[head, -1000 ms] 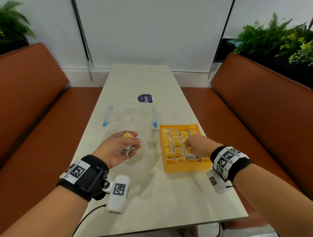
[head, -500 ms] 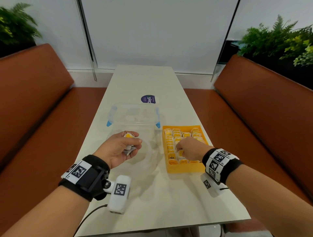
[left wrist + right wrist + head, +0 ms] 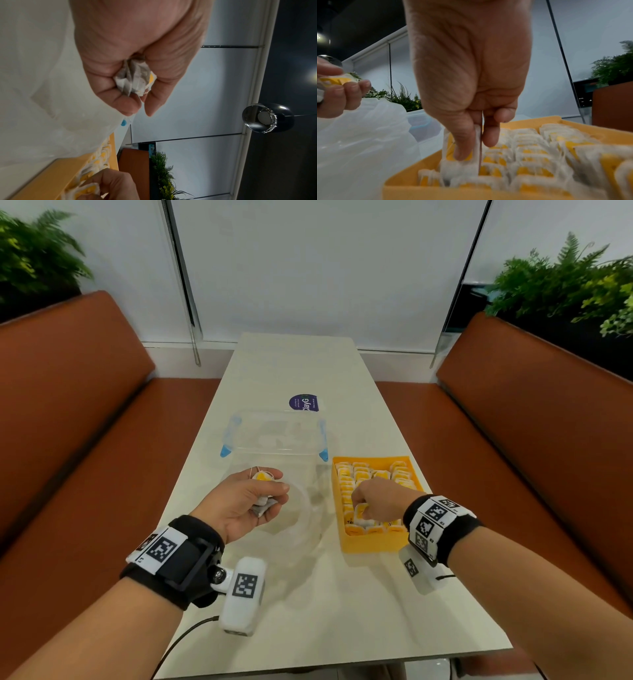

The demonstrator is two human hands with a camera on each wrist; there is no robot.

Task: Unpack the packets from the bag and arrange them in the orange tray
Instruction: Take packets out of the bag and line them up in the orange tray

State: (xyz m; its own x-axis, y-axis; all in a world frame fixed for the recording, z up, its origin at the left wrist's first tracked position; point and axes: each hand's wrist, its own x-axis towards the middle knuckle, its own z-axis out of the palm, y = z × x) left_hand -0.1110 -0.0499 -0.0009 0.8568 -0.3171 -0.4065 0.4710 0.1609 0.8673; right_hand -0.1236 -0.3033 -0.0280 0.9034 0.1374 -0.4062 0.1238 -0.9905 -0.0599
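Observation:
The orange tray (image 3: 371, 542) sits right of centre on the table, filled with rows of white and yellow packets (image 3: 363, 474). My right hand (image 3: 380, 499) is over the tray's near left part and pinches one packet (image 3: 460, 159) between thumb and fingers, its lower edge among the packets at the tray's front left. My left hand (image 3: 250, 501) hovers palm up left of the tray and grips a small bunch of packets (image 3: 135, 78). The clear plastic bag (image 3: 301, 518) lies flat on the table under and beside my left hand.
A clear plastic box with blue clips (image 3: 274, 436) stands behind the bag. A purple round sticker (image 3: 304, 402) lies farther back on the pale table (image 3: 342, 628). Brown benches (image 3: 534, 440) run along both sides, with plants behind them.
My right hand has moved from the tray's near right towards its near left corner, with a packet between its fingers. The left hand has stayed in place with its bunch of packets.

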